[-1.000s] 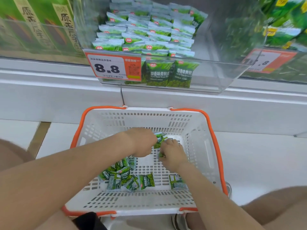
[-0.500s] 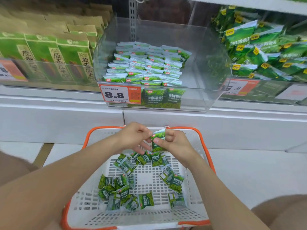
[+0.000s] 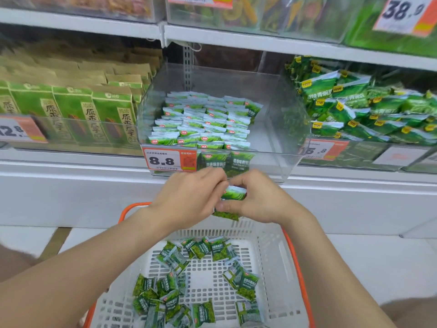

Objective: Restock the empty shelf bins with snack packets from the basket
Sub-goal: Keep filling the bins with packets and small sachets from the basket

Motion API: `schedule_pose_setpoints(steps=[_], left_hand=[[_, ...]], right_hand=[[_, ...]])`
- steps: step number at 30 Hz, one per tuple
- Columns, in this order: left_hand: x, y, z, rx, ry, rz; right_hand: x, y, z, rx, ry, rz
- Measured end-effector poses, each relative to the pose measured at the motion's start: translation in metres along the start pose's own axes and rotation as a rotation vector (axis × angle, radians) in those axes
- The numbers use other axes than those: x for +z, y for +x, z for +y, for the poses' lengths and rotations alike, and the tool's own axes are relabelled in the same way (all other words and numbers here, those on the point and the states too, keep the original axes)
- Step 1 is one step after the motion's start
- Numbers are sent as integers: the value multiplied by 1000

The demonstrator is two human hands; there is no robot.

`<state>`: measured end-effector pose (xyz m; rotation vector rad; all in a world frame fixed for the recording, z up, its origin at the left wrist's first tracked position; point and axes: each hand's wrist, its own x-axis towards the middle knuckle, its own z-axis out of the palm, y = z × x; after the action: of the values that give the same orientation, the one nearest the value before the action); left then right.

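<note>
Store shelf [image 3: 94,181] behind: left hand [image 3: 189,197], right hand [image 3: 262,200] pinch glossy green-white snack packets [image 3: 234,194].

Two hands, left hand [image 3: 191,200] and right hand [image 3: 262,201], are showing mid-frame | held packets [image 3: 234,194] are overlapping, number unclear | one basket [image 3: 269,261] is sitting lower centre | roughly twenty loose packets [image 3: 201,249] are lying inside | four numbered price tags [image 3: 169,160] are showing

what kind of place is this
Most likely a shop's snack aisle: an orange price tag on a clear shelf bin of green snack packets, and a shopping basket below.
</note>
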<state>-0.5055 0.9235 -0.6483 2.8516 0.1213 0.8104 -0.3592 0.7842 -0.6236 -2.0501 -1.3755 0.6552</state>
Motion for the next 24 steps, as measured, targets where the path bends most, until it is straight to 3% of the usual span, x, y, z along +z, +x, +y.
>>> schedule_pose_setpoints(steps=[3, 5, 8, 10, 12, 16, 21, 24], left_hand=[[-29, 24, 14, 68, -6, 356], [-47, 43, 14, 20, -21, 478], [-56, 68, -6, -65, 63, 313], [-54, 77, -24, -114, 127, 120], [-50, 83, -36, -140, 113, -31], [-38, 98, -40, -88, 135, -213], [-29, 107, -36, -171, 52, -503], [-28, 107, -37, -218, 15, -565]], right_hand=[[-39, -10, -44, -22, 0, 62], [-60, -7, -57, 5, 18, 295], [-81, 19, -55, -6, -10, 723], [-90, 46, -45, 57, -166, 856], [-100, 75, -36, 173, -358, 840], [-103, 124, -17, 386, -492, 594], [-107, 171, 16, 493, -554, 435], [-114, 195, 27, 513, -572, 366]])
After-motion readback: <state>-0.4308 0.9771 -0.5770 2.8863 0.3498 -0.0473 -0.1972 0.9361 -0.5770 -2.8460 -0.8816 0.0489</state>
